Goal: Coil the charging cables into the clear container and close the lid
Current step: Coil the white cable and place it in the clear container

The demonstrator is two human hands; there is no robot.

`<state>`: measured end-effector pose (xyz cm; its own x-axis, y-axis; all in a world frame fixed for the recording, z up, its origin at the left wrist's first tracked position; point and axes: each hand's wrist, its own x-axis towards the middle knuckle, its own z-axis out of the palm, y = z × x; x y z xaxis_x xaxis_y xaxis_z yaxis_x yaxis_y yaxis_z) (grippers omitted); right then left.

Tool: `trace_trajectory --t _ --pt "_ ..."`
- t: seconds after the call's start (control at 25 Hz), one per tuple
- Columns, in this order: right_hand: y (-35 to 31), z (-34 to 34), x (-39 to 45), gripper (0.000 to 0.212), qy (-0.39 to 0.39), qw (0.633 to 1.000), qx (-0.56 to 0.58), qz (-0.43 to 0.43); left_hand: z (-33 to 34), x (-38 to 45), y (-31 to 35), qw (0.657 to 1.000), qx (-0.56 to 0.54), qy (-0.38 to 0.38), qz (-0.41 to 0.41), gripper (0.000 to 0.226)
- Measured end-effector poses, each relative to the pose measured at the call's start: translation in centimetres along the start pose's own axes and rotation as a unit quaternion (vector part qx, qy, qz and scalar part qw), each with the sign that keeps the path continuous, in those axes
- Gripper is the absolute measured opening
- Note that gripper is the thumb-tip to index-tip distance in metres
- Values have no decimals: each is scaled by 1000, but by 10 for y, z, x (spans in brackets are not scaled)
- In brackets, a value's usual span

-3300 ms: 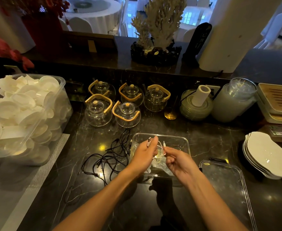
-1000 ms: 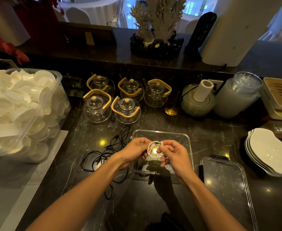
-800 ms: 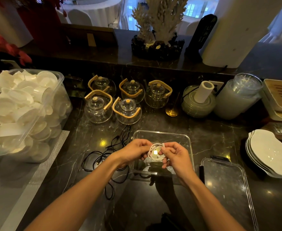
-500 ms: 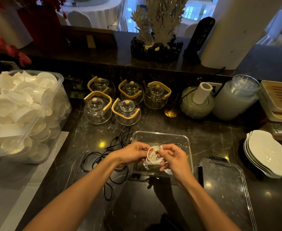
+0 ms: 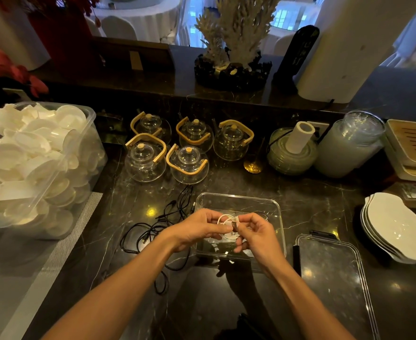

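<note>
A clear rectangular container (image 5: pixel 238 201) stands open on the dark marble counter. Above it my left hand (image 5: pixel 197 228) and my right hand (image 5: pixel 254 235) both pinch a small white charging cable (image 5: pixel 225 219), wound into a tight loop between the fingertips. Something white lies on the container's floor under my hands, mostly hidden. A tangle of black cables (image 5: pixel 157 229) sprawls on the counter just left of the container. The clear lid (image 5: pixel 329 273) with black clips lies flat to the right of the container.
Several glass teapots (image 5: pixel 187 164) with wooden handles stand behind the cables. A big clear bin of white spoons (image 5: pixel 30 168) fills the left side. Stacked white plates (image 5: pixel 396 227) sit at the right, glass dishes (image 5: pixel 349 146) at the back right.
The white cable went from a loose strand held between both hands to a small tight coil. My hands have stayed over the container, shifting only slightly.
</note>
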<state>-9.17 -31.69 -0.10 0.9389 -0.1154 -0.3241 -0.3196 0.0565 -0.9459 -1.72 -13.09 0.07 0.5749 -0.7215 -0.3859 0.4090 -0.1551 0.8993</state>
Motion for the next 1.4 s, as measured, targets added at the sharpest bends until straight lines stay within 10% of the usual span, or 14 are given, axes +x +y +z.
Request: trace_trajectory --t 0.32,0.64,0.8,0.88,0.96,1.4 --pt "1 1 2 10 -3 999 -42 -15 14 5 -5 974 145 164 59 23" --pt "6 3 7 13 -5 999 -51 10 21 5 -6 853 474 204 77 24" --pt "5 7 7 16 -3 1000 -19 20 28 8 -1 970 110 213 40 29" --pt "3 9 8 16 -10 1000 -12 24 26 12 -3 973 -146 178 -5 32" --pt "2 9 11 16 -8 999 4 42 22 15 -9 970 -165 173 -33 30" --pt "23 7 77 8 -5 983 -31 180 -12 66 -8 906 315 252 -124 12"
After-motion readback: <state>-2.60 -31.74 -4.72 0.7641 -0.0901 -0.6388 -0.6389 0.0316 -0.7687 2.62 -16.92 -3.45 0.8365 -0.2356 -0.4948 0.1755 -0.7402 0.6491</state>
